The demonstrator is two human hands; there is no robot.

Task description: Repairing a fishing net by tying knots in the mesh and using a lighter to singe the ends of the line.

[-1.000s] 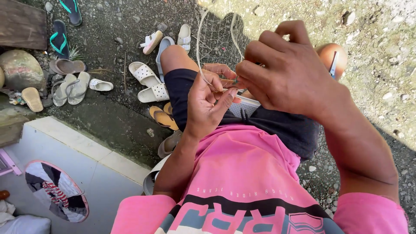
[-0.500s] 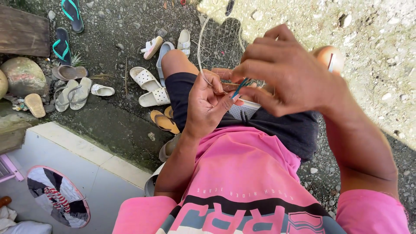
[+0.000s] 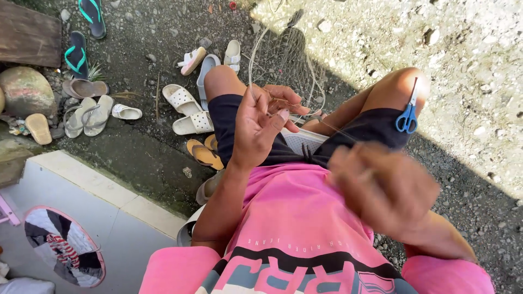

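**Fishing net held taut across a seated person's lap**

Fishing net (image 3: 283, 60), thin and pale, hangs in the upper middle of the frame, running from the gravel at the top down to the person's knees. Left hand (image 3: 261, 122), just left of centre, is raised with the palm turned toward the camera; its thumb and fingers are pinched closed on strands of the net, with the other fingers curled loosely around them. A thin line (image 3: 338, 130) runs from that pinch down to the right, toward the right hand (image 3: 381, 188). That hand sits right of centre, lower in the frame, and is blurred; its fingers look curled in as if closed on the line, but how firmly it grips cannot be told.

Blue-handled scissors (image 3: 407, 114) lie on the person's knee at the upper right, apart from both hands. The person sits in black shorts (image 3: 239, 120) and a pink shirt (image 3: 294, 218). At the upper left of the frame, sandals and flip-flops (image 3: 188, 109) are scattered over dark gravel, and a round stone (image 3: 24, 90) rests at the left edge. A pale concrete step (image 3: 81, 179) crosses the lower left.
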